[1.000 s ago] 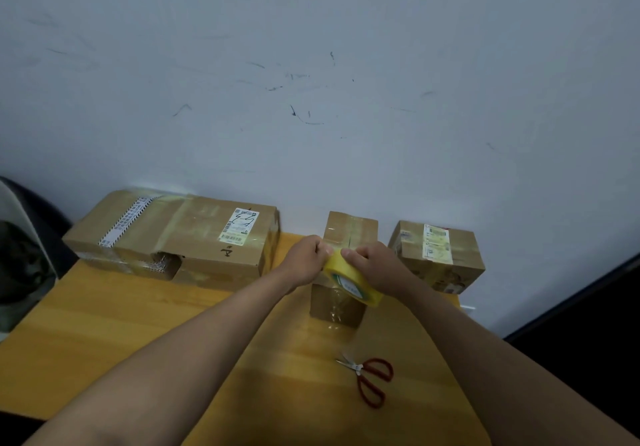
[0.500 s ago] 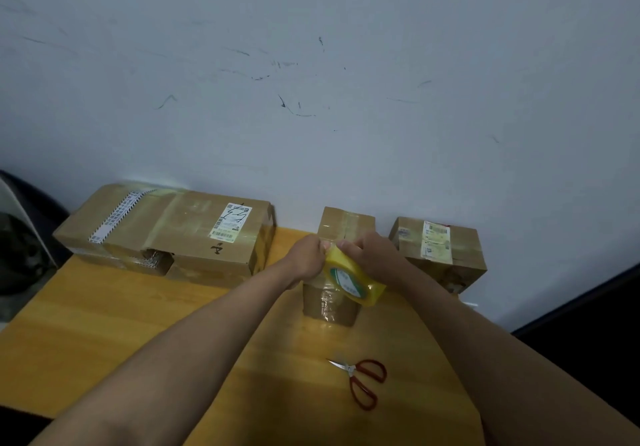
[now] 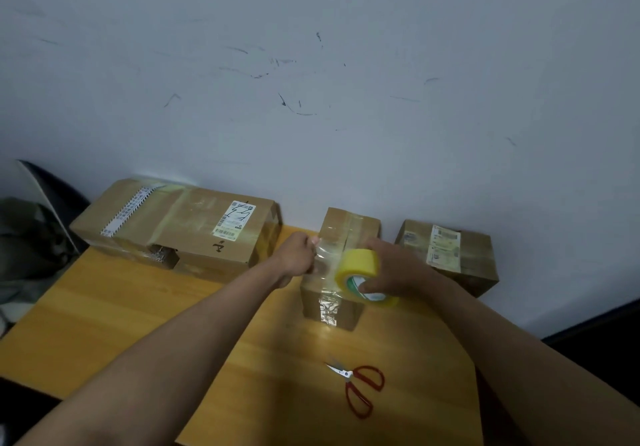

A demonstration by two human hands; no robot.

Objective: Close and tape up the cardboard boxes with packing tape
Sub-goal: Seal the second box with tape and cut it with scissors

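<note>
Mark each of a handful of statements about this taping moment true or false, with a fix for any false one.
1. The right hand grips the yellow tape roll. True.
2. The left hand holds the scissors. False: the scissors lie on the table; the left hand pinches the pulled-out tape end.
3. The tape stretches over the middle box. True.
4. Only one box is on the table. False: the large box and the right box flank the middle one.
5. The scissors have red handles. True.
</note>
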